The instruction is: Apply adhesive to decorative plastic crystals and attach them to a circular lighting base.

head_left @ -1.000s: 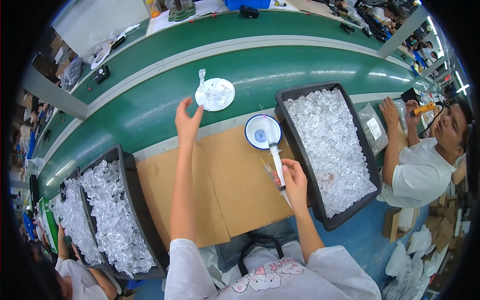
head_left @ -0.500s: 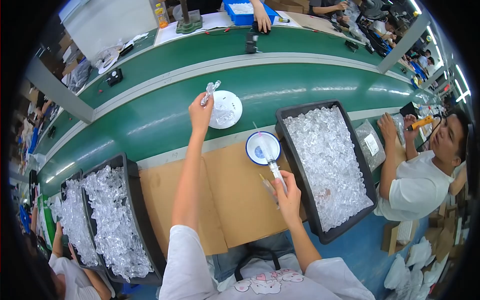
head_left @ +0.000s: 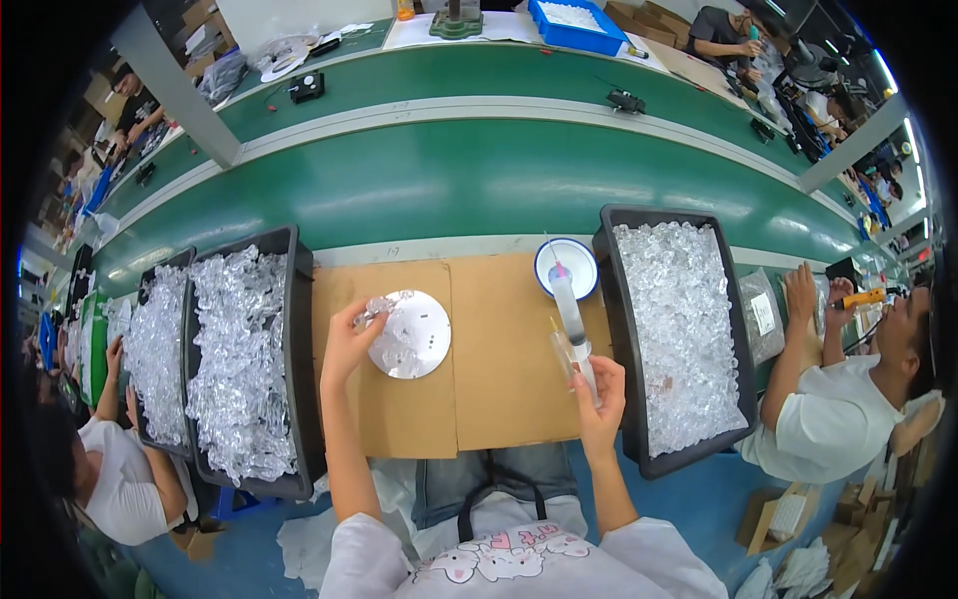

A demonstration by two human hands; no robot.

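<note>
My left hand (head_left: 349, 337) is closed, pinching a clear plastic piece (head_left: 375, 305) at the left edge of a shiny white round plate (head_left: 429, 324). More clear pieces (head_left: 401, 351) lie on that plate, which rests on brown cardboard (head_left: 499, 399). My right hand (head_left: 602, 394) grips a clear syringe (head_left: 570, 307) with a pink needle hub, its tip pointing away from me. The needle end lies over a white bowl with a blue rim (head_left: 539, 270). Beside the syringe, a second slim clear tube with a yellowish tip (head_left: 560, 349) shows near my right fingers; whether they hold it I cannot tell.
Black bins of clear plastic pieces flank the cardboard, one at right (head_left: 651, 454) and two at left (head_left: 304, 349). Beyond runs a green belt (head_left: 449, 180) with a pale edge rail. Co-workers in white shirts sit close on both sides. A bagged pack (head_left: 763, 314) leans by the right bin.
My left hand has come back toward me with its clear piece. The round plate, formerly on the green belt, is now on the cardboard. The right hand keeps the syringe; the view has shifted.
</note>
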